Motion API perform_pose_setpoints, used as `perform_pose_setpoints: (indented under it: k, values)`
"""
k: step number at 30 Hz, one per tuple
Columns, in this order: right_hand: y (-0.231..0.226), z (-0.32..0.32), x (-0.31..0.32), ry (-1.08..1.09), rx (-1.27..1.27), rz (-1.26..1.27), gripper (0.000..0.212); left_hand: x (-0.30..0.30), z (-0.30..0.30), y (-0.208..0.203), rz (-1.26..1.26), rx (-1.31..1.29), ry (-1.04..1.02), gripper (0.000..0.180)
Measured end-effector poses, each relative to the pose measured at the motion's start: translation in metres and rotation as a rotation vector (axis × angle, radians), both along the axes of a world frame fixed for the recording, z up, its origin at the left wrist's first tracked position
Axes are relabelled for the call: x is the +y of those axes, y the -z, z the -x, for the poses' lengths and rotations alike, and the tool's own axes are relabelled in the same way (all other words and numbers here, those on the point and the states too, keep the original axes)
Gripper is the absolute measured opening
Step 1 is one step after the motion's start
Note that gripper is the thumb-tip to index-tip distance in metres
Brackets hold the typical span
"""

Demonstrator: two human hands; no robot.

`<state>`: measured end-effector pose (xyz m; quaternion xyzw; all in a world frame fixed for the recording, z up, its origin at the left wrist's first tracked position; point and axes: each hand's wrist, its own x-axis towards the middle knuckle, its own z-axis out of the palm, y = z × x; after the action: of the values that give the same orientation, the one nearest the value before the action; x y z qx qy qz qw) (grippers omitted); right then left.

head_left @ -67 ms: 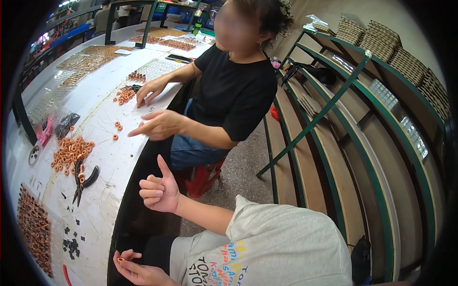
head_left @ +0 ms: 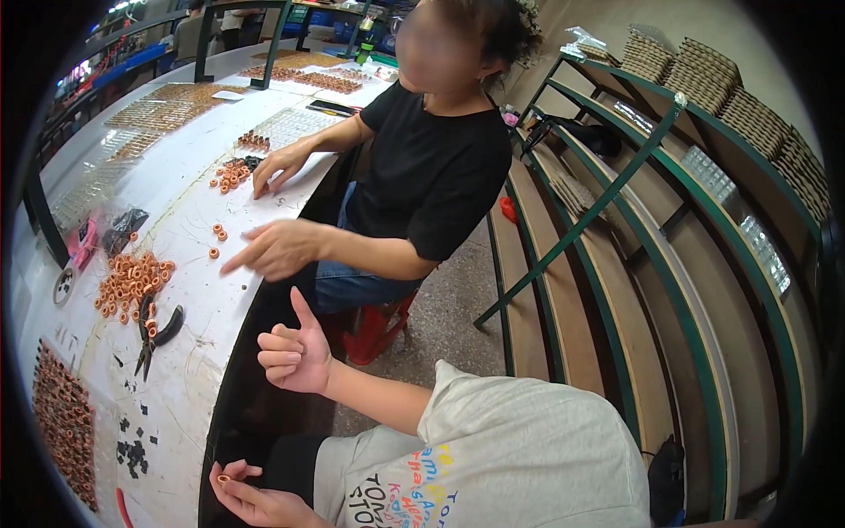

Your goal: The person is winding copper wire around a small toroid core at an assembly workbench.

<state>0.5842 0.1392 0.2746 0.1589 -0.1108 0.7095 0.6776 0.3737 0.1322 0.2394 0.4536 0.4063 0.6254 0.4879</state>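
Note:
My left hand [head_left: 251, 495] is low in the picture beside the table edge. Its fingers are closed on a small copper-coloured ring [head_left: 224, 480], probably a wound coil, held at the fingertips. Above it, my right hand [head_left: 297, 356] is off the table edge, fingers curled into the palm and thumb sticking up; nothing shows in it. On the table lies a heap of similar copper rings [head_left: 132, 280], with black-handled pliers [head_left: 163, 330] next to it. Small black pieces [head_left: 132, 455] are scattered nearer to me.
A co-worker in a black top [head_left: 440, 167] sits beside the table, one hand [head_left: 282, 248] pointing over it near several loose rings. Rows of finished-looking coils [head_left: 63, 422] fill a tray at the left. Green-framed shelving [head_left: 607, 194] stands to the right, and a red stool [head_left: 374, 330] under the co-worker.
The co-worker's nearer hand has shifted down and slightly left, toward the table edge. My own hands have stayed nearly still.

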Motion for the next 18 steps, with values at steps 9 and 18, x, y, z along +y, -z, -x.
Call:
perform_pose_setpoints:
  k: [9,18]
  values:
    - [0.007,0.003,-0.003,-0.018,-0.04,-0.001,0.069,0.002,-0.003,0.006,-0.013,-0.029,0.011,0.03]
    - [0.023,0.012,-0.002,-0.075,-0.087,-0.012,0.07,0.003,-0.002,0.005,0.0,-0.012,0.002,0.03]
